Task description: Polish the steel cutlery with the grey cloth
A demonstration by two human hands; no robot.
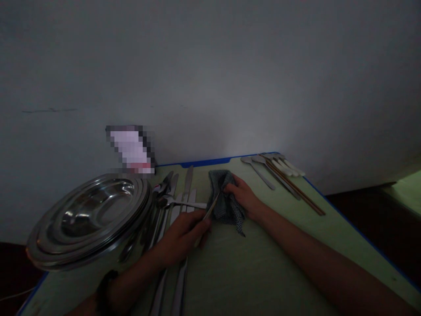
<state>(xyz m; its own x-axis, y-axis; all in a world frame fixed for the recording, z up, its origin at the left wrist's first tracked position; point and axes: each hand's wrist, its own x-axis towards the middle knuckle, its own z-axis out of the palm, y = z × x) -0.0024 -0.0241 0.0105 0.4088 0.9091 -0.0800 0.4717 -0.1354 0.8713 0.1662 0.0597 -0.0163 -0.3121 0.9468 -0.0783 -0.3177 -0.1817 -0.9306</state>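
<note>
My left hand (187, 230) is closed on a slim metal piece of cutlery (212, 207), tilted up to the right. Its far end runs into a grey checked cloth (221, 186), so I cannot tell its kind. The cloth is pinched in my right hand (241, 195), bunched around that end, with one corner hanging toward the table. Under and beside my left hand lie several table knives (189, 177) and a spoon (184, 203), along with more metal cutlery. My left forearm hides part of them.
A stack of steel plates (42, 252) stands at the left. At the back right lie spoons (259, 173), brown chopsticks (301, 193) and white-handled cutlery (289, 166). A blurred-out phone-like object (131, 147) leans against the wall (210, 79). The pale green table (250, 272) has a blue edge.
</note>
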